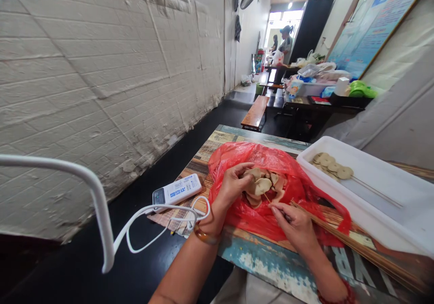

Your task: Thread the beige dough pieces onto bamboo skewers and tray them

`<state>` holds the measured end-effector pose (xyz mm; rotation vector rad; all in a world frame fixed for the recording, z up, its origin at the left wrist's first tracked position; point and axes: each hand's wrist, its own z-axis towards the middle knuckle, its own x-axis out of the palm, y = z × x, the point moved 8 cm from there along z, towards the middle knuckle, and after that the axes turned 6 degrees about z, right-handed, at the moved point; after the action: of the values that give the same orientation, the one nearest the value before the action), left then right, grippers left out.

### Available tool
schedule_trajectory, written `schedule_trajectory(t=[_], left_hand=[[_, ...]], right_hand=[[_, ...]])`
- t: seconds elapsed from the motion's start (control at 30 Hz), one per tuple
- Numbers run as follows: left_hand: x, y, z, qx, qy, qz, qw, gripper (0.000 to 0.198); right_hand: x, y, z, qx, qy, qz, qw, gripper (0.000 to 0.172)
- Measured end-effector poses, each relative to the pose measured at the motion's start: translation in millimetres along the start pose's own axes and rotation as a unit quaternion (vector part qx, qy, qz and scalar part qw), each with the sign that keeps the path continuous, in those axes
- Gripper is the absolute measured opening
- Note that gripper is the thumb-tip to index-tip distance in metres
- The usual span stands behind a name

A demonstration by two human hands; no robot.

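A red plastic bag (222, 159) lies open on the table, holding several pale, round, flat slices (278, 184) of food. My left hand (233, 186) reaches into the bag's mouth, its fingers closed on one round slice (262, 187). Between the thumb and fingers of my right hand (295, 226) is a thin wooden skewer (266, 197). Its far end meets the lower edge of that slice; whether it has pierced it I cannot tell. A bundle of skewers (359, 245) runs from beside my right hand to the lower right.
A white tray (376, 168) on the right contains skewered slices (330, 166). To the left, a white power bank (178, 190) with a looped white cable (135, 213) lies at the edge of the table (267, 270). A wooden bench (256, 111), a cluttered table and two people are farther back.
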<state>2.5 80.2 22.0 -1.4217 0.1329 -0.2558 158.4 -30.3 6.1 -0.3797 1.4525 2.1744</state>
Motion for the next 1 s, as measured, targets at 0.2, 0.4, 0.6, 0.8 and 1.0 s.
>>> schedule_trajectory(t=[0.2,0.4,0.6,0.8,1.0], left_hand=[[5.1,-9,-3,0.059,0.003,0.104,0.993,0.032],[9.8,-11,-3,0.065,0.021,0.123,0.99,0.034],[7.3,-1,0,0.024,0.026,0.056,0.998,0.04],[4.1,1,0,0.002,0.019,0.008,1.0,0.043],[7.9,4,-2,-0.044,0.037,-0.065,0.996,0.048]], right_hand=[[-1,1,1,-0.014,-0.005,-0.007,1.0,0.023],[-2,3,2,-0.018,-0.01,-0.009,1.0,0.023],[-6,3,1,-0.016,-0.025,0.004,1.0,0.021],[-7,2,0,-0.014,-0.033,0.014,0.999,0.021],[-6,1,-1,-0.023,-0.032,0.007,0.999,0.021]])
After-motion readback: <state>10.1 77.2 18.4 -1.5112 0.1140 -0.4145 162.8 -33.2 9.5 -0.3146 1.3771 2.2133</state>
